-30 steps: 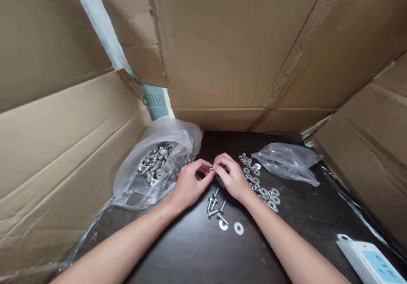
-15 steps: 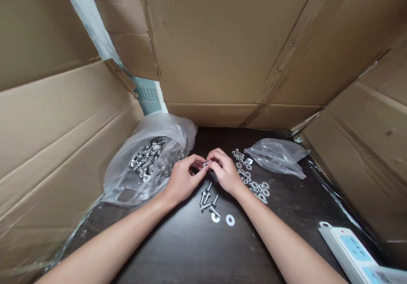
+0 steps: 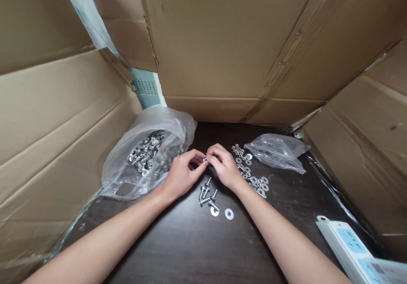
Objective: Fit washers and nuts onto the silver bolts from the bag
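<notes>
My left hand (image 3: 186, 169) and my right hand (image 3: 222, 165) meet fingertip to fingertip above the dark table. Pinched between them is a small metal bolt (image 3: 204, 160), mostly covered by the fingers; whether a nut sits on it I cannot tell. Just below the hands lie several bolts (image 3: 206, 193) in a loose group, some with a nut or washer on the shank. Two flat washers (image 3: 229, 214) rest near that group, one partly under a bolt. Right of my right wrist spread more washers (image 3: 254, 180) and small nuts (image 3: 238, 150).
A clear plastic bag (image 3: 111, 174) filled with metal fasteners (image 3: 148, 152) stands open at the left. Another crumpled plastic bag (image 3: 276, 150) lies at the back right. A white power strip (image 3: 346, 246) is at the front right. Cardboard walls (image 3: 222, 38) enclose the dark table (image 3: 165, 250).
The whole view has shifted slightly, with the scene a little higher in the picture. Both hands keep their pinch; less of the bolt shows between the fingers.
</notes>
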A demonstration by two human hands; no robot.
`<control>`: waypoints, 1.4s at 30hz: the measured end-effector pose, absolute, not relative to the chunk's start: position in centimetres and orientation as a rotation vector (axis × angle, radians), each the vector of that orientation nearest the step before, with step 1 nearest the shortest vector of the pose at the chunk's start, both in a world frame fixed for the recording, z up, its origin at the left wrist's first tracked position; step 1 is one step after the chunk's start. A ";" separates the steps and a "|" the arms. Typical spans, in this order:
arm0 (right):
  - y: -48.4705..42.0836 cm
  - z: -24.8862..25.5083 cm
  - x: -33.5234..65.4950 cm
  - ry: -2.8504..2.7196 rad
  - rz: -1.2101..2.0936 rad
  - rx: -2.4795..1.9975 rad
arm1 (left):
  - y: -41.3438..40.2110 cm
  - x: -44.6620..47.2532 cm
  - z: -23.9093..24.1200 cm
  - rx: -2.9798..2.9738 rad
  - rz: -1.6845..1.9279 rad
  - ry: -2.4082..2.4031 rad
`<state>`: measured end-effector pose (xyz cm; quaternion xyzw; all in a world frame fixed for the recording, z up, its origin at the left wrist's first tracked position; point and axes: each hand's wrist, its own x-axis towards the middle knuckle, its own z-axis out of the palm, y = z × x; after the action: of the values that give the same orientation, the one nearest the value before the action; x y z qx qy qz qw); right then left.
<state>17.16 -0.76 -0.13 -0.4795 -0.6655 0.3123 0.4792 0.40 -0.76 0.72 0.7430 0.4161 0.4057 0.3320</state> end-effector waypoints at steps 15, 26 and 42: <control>-0.7 -0.3 17.3 -1.607 0.767 -1.154 | -0.8 0.3 0.5 1.933 1.086 1.090; -0.7 -0.2 17.3 -1.667 0.728 -1.162 | -0.7 0.4 0.6 1.956 1.091 1.075; -0.7 -0.1 17.1 -1.657 0.736 -1.166 | -0.7 0.4 0.7 1.964 1.089 1.071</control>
<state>17.12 -0.74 -0.14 -0.4766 -0.6772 0.3009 0.4730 0.40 -0.73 0.69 0.7475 0.4079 0.4145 0.3211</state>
